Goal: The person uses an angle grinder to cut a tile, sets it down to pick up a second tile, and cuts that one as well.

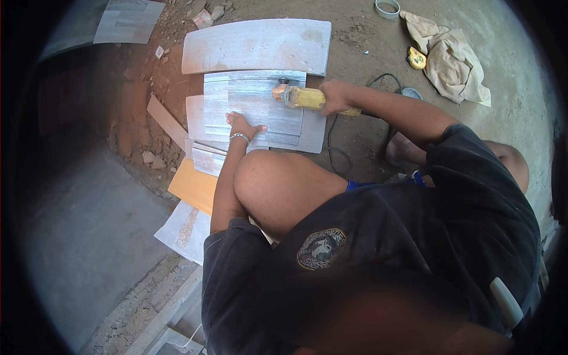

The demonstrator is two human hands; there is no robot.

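Note:
My right hand (336,97) is wrapped round the yellow body of an angle grinder (307,99). The grinder's head is over the upper right part of a grey, wood-patterned tile (248,97). Spread flat on the lower left part of this tile is my left hand (241,125), with a bracelet at the wrist. Beneath the tile lie other tiles, their edges showing at the right and left. A long pale slab (257,46) lies just beyond the tile.
An orange-brown board (194,184) and a white sheet (184,234) lie at the lower left. A black cable (332,145) curves over the ground. At the upper right are a cloth (455,65), a yellow tape measure (416,58) and a round container (387,7).

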